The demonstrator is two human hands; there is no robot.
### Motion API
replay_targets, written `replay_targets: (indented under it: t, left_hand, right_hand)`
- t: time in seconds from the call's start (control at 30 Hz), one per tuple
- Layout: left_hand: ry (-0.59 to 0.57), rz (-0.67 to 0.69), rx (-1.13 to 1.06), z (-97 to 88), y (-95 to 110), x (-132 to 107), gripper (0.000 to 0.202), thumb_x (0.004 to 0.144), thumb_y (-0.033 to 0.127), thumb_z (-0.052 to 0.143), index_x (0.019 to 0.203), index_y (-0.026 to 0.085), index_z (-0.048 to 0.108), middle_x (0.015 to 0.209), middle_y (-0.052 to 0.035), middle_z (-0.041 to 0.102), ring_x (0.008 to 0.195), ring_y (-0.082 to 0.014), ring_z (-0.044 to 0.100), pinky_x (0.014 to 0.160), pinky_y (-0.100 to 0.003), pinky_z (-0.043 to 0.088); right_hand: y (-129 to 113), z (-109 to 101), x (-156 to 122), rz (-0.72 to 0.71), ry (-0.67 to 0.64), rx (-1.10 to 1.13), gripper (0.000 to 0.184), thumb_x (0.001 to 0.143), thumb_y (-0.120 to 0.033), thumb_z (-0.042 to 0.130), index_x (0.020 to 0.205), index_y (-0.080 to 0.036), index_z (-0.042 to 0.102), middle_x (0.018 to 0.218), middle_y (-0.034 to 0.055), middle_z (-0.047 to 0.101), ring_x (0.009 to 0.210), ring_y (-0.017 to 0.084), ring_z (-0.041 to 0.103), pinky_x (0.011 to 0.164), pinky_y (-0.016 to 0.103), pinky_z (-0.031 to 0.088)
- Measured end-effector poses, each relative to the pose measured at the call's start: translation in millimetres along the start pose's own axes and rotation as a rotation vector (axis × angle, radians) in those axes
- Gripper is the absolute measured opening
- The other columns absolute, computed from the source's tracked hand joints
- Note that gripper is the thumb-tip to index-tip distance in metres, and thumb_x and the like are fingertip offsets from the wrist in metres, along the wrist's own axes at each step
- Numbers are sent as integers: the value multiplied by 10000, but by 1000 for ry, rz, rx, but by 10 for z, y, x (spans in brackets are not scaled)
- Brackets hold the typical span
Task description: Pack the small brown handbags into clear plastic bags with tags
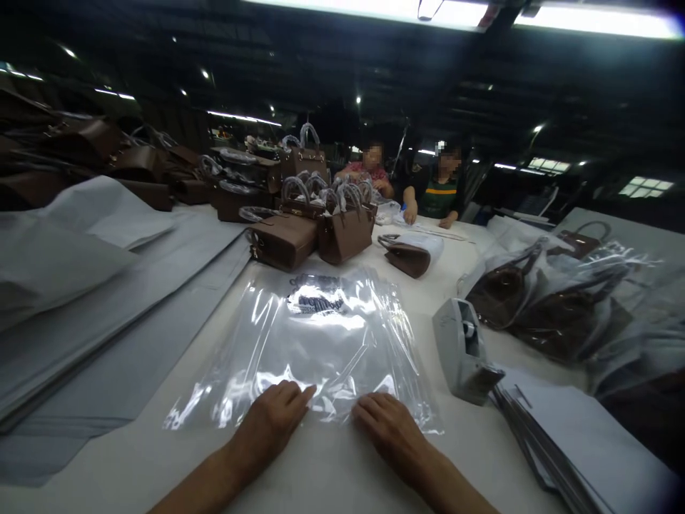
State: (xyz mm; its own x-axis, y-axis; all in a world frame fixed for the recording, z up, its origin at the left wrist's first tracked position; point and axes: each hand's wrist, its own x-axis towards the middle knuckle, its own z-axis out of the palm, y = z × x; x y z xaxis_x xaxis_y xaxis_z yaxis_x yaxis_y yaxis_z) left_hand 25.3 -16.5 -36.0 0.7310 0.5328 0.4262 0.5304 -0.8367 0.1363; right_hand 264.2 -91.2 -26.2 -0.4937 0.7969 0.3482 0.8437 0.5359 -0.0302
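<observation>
A stack of clear plastic bags (315, 357) lies flat on the white table in front of me, with dark printing near its far end. At the near edge of the stack, my left hand (272, 420) has its fingers curled in, its thumb side against the plastic. A short way to the right, my right hand (392, 432) is bent over the same edge, fingertips closed on the film. My knuckles hide how much of the film each hand pinches. Glare covers parts of the plastic.
A grey tape dispenser (464, 350) stands right of the bags, near stacked white sheets (594, 435). Wrapped brown handbags (567, 314) lie farther right. More brown handbags (345, 234) stand beyond. Large paper sheets (107, 321) cover the left. Two people work across the table (454, 257).
</observation>
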Motion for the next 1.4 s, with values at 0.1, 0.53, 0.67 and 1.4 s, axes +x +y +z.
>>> replay_targets:
  t: [0.1,0.53,0.67,1.4]
  left_hand:
    - [-51,45,-27,116,61,-26,165,830,101,431,819,197,564,757,-37,572,697,-176,515,615,-307,408]
    - [-472,-256,-336,-167,231,298,164,760,157,456,625,186,545,725,0,600,682,-141,554,600,-231,357]
    - [-397,-355,-322,-181,324,381,66,686,129,488,662,176,529,729,-9,585,658,-147,540,573,-232,340]
    - [413,375,132,-401,652,758,180,871,85,385,909,142,552,627,0,550,490,-102,503,458,-207,351]
  right_hand:
    - [-35,30,-200,41,81,-38,219,850,-88,362,746,-186,528,663,3,566,606,136,508,565,264,374]
    - [-1,-228,-271,486,-166,230,242,877,-271,409,662,-184,478,655,-24,565,603,91,509,556,204,307]
    - [-42,-412,-149,393,103,-79,130,818,-139,484,695,-180,498,678,0,559,633,136,493,611,256,321]
    - [-301,142,507,686,-149,41,581,860,-363,387,1395,-230,205,1441,175,157,1296,415,128,909,712,163]
